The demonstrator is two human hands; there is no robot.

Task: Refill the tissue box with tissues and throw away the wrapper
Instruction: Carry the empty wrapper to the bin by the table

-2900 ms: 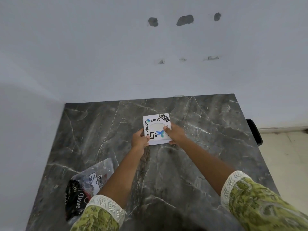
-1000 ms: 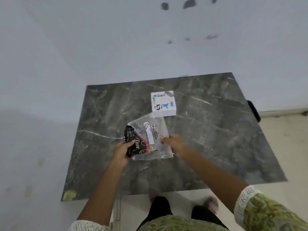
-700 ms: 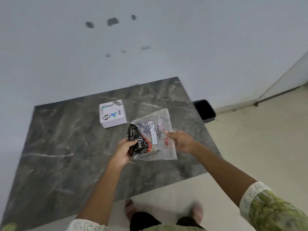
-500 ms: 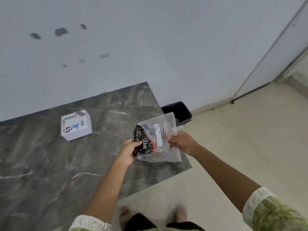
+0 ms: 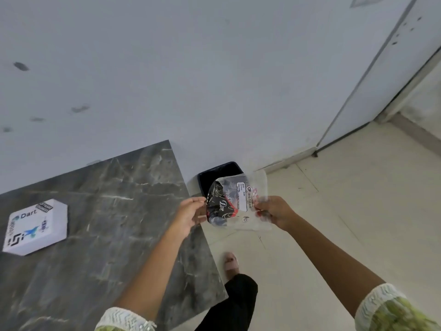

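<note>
The clear plastic wrapper [image 5: 235,202] with black and red print hangs in the air past the table's right edge, in front of a black bin [image 5: 216,174]. My right hand [image 5: 274,211] pinches its right side. My left hand [image 5: 191,215] is at its left edge, fingers loosely curled and just touching it. The white tissue box [image 5: 35,226] with stickers sits closed on the dark marble table [image 5: 114,211], far left.
The black bin stands on the pale tiled floor against the white wall, just right of the table. My foot in a pink slipper [image 5: 231,262] is on the floor below the wrapper. A white door [image 5: 393,68] is at the right.
I have turned right and carried the wrapper off the table until it is in front of the bin. My left hand's grip on the wrapper has loosened. The tissue box stays on the table.
</note>
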